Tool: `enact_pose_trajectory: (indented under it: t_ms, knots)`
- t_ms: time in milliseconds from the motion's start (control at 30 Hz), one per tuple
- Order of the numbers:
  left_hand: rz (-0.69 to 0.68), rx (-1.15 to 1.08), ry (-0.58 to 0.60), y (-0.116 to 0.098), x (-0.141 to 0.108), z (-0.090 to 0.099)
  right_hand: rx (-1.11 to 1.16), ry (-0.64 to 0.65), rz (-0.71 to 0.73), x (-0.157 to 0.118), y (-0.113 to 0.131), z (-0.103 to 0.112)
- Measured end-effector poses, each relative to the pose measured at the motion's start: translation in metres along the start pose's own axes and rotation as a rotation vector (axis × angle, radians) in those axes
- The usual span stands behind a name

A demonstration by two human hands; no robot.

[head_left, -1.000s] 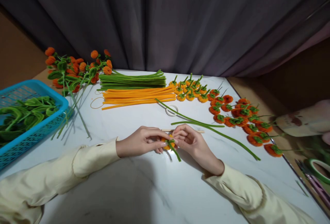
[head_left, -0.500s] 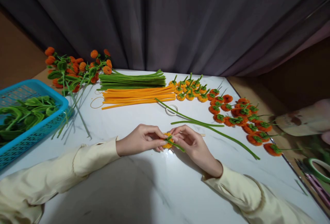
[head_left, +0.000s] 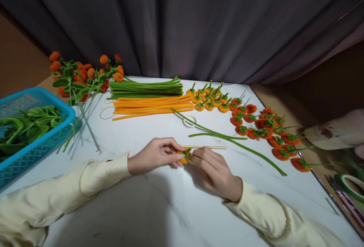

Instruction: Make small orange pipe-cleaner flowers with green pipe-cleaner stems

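Between thumb and fingers of my left hand (head_left: pixel 157 155) is a small yellow-orange pipe-cleaner pumpkin (head_left: pixel 185 159) with a green top. My right hand (head_left: pixel 214 169) is closed at the pumpkin's right side, its fingertips pinched on the green pipe-cleaner stem, which they mostly hide. Just behind my hands a thin wooden stick (head_left: pixel 210 147) lies on the white marbled table. Beyond it are loose green pipe cleaners (head_left: pixel 227 137) and a white ring-shaped roll of tape (head_left: pixel 189 121).
Bundles of green pipe cleaners (head_left: pixel 145 89) and yellow ones (head_left: pixel 150 107) lie at the back. Yellow pumpkins (head_left: pixel 209 105) and orange pumpkins (head_left: pixel 267 123) spread rightward. A blue basket (head_left: pixel 68 120) with green leaves stands left, near orange-topped stems (head_left: pixel 82 74). Green tape (head_left: pixel 345 182) is at right.
My right hand has turned over, knuckles up, and its fingers have closed in on the stem, uncovering the wooden stick. My left hand stays nearly still with the pumpkin.
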State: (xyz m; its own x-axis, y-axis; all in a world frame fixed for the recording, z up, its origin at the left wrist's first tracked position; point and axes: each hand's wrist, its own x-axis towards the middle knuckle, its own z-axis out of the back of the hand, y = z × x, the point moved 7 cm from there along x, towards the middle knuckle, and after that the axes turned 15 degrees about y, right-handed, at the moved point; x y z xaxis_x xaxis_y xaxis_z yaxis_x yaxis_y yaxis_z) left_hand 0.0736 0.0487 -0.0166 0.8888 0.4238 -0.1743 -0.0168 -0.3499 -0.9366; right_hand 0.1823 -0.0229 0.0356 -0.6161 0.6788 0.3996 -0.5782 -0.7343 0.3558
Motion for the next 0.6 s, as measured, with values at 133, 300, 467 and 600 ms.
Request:
enact_pose_trajectory:
  t_ms: [133,300,467,600]
  knots:
    - [0.067,-0.057,0.052,0.005,0.000,-0.002,-0.232,0.026,0.113,0.001,0.012,0.002]
    - [0.086,-0.110,0.146,0.004,0.002,-0.006,-0.231,0.034,0.074,0.000,0.010,0.003]
    - [0.081,-0.104,0.119,0.005,0.002,-0.004,-0.080,-0.012,-0.025,-0.004,-0.002,0.001]
    - [0.049,-0.085,0.069,0.003,0.001,-0.001,-0.012,-0.054,-0.035,-0.005,-0.004,0.002]
